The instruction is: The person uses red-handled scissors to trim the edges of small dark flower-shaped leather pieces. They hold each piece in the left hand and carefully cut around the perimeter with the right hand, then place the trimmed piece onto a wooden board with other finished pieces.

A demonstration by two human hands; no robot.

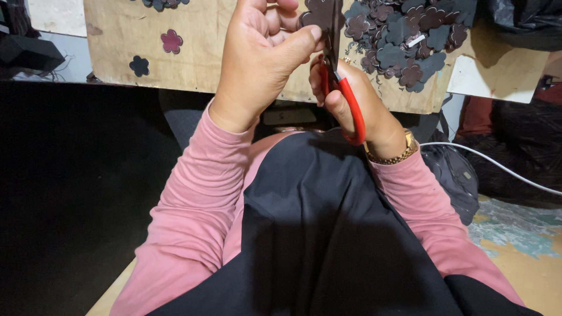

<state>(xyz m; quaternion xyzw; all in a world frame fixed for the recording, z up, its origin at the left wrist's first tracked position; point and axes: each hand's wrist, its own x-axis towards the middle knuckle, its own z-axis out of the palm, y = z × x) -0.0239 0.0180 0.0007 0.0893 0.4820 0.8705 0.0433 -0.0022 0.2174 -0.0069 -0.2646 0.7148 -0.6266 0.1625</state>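
My right hand (360,108) is closed around the red handles of the scissors (345,96), fingers through the loop, a gold watch (393,153) on the wrist below it. The blades run up from that grip and meet a dark cutout (319,13), which my left hand (257,58) pinches shut between thumb and fingers, just left of the blades. How far the blades gape I cannot tell; my thumb covers them. Beyond both hands lies a brown board (199,55). Up and right of the scissors a pile (404,41) of dark flower shapes sits on it; well left of my left hand lie a pink flower (171,41) and a dark flower (139,65).
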